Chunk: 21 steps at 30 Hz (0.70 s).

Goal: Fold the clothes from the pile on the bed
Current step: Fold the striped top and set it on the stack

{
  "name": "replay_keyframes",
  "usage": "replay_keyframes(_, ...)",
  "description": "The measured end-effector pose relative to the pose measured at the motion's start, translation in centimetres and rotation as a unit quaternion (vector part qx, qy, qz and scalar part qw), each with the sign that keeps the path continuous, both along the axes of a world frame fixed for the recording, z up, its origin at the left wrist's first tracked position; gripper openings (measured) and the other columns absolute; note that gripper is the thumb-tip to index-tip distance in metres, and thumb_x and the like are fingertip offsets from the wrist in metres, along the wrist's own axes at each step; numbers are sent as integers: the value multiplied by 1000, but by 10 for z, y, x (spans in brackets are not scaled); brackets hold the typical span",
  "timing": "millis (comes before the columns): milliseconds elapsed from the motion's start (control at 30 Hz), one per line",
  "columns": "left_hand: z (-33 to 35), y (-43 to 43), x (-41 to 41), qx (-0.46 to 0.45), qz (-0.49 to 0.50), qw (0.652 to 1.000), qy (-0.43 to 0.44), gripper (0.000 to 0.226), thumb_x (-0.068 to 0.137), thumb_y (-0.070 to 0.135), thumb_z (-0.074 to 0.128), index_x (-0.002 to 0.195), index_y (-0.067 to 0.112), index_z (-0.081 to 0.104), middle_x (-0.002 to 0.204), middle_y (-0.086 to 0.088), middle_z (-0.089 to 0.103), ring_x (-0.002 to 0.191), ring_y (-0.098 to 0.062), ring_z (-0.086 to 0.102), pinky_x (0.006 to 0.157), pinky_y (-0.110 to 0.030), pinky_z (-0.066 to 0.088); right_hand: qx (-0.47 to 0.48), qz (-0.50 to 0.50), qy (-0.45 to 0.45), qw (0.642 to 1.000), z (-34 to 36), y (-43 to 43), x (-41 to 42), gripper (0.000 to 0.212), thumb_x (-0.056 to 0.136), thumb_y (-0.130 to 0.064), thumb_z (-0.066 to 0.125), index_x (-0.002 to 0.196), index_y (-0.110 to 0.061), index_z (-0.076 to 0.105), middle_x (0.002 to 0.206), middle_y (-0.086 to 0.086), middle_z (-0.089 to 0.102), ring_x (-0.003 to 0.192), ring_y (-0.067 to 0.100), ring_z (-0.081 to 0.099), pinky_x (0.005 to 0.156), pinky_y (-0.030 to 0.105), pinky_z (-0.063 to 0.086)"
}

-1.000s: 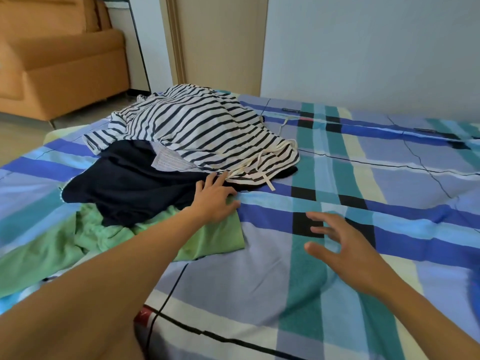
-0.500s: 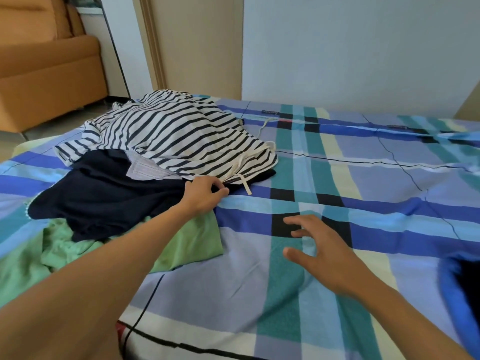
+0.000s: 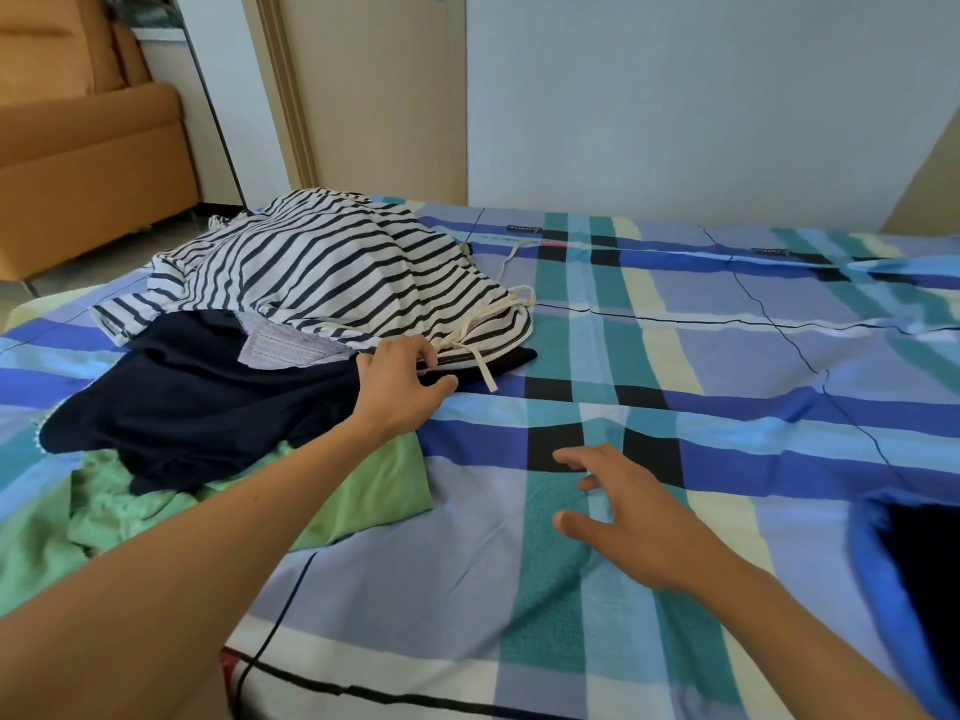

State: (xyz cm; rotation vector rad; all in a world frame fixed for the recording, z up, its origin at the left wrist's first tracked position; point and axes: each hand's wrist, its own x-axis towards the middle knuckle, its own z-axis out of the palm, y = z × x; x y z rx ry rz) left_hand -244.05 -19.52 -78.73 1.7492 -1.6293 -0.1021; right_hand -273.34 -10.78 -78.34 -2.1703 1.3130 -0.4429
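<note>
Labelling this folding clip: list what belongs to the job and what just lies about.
Job: black-and-white striped fabric garment, crumpled dark navy garment, crumpled light green garment.
Lying about: orange upholstered sofa, blue-edged dark cloth at the right edge.

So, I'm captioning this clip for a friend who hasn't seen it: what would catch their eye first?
The black-and-white striped garment lies heaped at the left, over a navy garment and a green garment. The left hand is at the striped hem, and the right hand hovers open above the plaid bedsheet.
</note>
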Motion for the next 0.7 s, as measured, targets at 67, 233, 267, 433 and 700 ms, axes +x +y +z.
replay_keyframes(67, 6, 2, -3, -11, -6, 1000, 14, 28, 75, 29, 74, 77, 25, 46, 73, 12, 48, 77, -14, 45, 82, -35, 26, 2, -1, 3, 1000, 0, 0, 0, 61, 90, -46, 67, 144, -40, 38, 136, -19, 44, 120, -1, 49, 98, 26, 46)
replay_keyframes(233, 38, 26, -33, 50, -118, 970, 205, 31, 77, -12, 54, 74, 11, 35, 67, -9, 32, 62, -18, 28, 58, -33, 27, -13, -21, -29, 999, -1, 0, 2, 90, 86, -41, 73, 153, -45, 13, 146, -15, 37, 122, 0, 48, 96, 24, 43)
replay_keyframes(267, 50, 37, -45, 72, -167, 950, 252, 32, 78, -17, 52, 75, 9, 35, 67, -9, 29, 62, -17, 25, 56, -32, 24, -19, -28, -51, 998, 0, 0, 4, 101, 84, -39, 76, 154, -48, 3, 148, -16, 31, 123, 0, 46, 96, 23, 42)
replay_keyframes(433, 86, 102, -111, 198, -481, 793, 318, 46, 81, -20, 53, 71, 21, 35, 68, -3, 32, 62, -10, 35, 62, -19, 36, -39, -31, -192, 980, 14, 2, 19, 101, 75, -17, 86, 154, -21, 24, 145, -6, 38, 115, -12, 50, 104, 36, 47)
replay_keyframes(700, 82, 100, -106, 73, -351, 917, 175, 42, 83, 2, 73, 118, 7, 50, 111, -4, 56, 91, -19, 58, 80, -27, 49, 146, -135, -528, 825, 38, -5, 0, 27, 101, -21, 50, 113, -5, 68, 115, 14, 73, 113, 27, 67, 101, 41, 51)
